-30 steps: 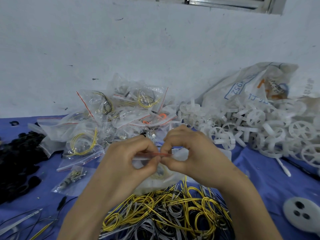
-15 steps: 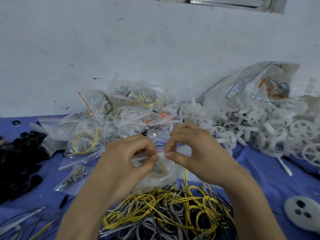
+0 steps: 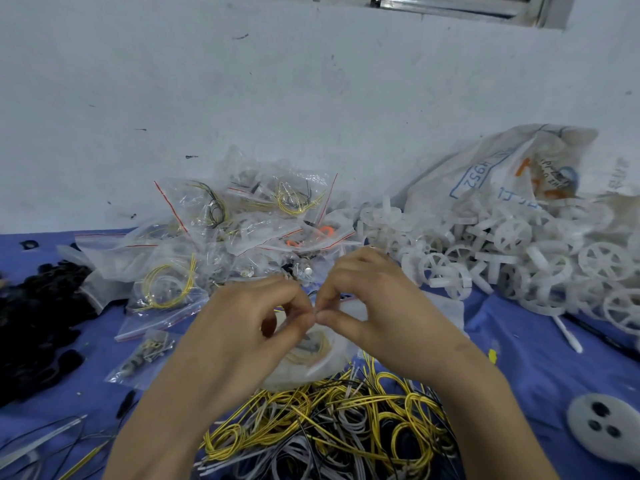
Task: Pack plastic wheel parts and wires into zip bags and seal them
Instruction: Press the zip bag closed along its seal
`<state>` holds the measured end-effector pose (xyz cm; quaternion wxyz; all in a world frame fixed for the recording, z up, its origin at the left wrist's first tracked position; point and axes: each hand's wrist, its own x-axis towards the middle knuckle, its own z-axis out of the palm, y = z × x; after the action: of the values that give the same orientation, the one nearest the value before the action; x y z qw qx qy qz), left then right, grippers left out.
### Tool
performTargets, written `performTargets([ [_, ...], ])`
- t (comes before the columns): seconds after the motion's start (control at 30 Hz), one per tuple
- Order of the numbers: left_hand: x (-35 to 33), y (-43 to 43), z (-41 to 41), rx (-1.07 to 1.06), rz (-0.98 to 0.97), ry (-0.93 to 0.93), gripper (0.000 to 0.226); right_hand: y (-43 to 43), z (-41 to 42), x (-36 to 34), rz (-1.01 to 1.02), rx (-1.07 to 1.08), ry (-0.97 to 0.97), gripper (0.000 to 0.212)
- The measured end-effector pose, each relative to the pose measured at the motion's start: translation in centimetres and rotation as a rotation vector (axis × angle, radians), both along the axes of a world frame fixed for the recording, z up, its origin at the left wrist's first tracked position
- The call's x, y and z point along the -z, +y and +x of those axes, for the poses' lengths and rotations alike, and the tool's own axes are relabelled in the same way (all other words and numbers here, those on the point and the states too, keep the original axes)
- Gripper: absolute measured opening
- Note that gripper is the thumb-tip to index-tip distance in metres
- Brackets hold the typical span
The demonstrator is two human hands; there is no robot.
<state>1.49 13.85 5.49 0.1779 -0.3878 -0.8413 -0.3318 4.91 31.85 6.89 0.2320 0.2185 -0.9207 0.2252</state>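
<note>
My left hand (image 3: pixel 242 327) and my right hand (image 3: pixel 377 306) meet at the centre, thumbs and forefingers pinching the top edge of a clear zip bag (image 3: pixel 322 355). The bag hangs below my fingers and holds a white wheel part and coiled yellow wire. Its seal strip is mostly hidden by my fingers. A loose tangle of yellow, grey and black wires (image 3: pixel 322 431) lies just in front of me. White plastic wheels (image 3: pixel 512 265) are heaped at the right.
Filled zip bags (image 3: pixel 221 244) pile up against the white wall behind my hands. A printed plastic sack (image 3: pixel 512 174) lies behind the wheels. Black rubber parts (image 3: pixel 31 317) sit at the left, a white disc (image 3: pixel 602 427) at the lower right, all on a blue cloth (image 3: pixel 540 368).
My fingertips have slid together along the bag's top edge; the red seal strip seen between them earlier is now covered. The bag has dropped slightly.
</note>
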Motion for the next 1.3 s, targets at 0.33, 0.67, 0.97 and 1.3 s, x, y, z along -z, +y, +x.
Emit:
performTargets([
  [0.33,-0.1,-0.8,-0.2,0.009,0.082,-0.031,0.02,1.2,-0.2,-0.1,-0.053,-0.001,-0.002,0.008],
  [0.67,-0.2,-0.9,-0.1,0.009,0.055,-0.01,0.02,3.0,-0.9,0.4,-0.191,0.038,0.014,0.024],
  [0.97,0.1,-1.5,-0.6,0.013,0.144,-0.113,0.029,3.7,-1.4,1.2,-0.287,0.076,0.104,0.059],
  [1.3,-0.3,-4.0,-1.3,-0.12,0.31,-0.17,0.032,3.8,-3.1,3.0,-0.568,-0.042,-0.253,0.029],
])
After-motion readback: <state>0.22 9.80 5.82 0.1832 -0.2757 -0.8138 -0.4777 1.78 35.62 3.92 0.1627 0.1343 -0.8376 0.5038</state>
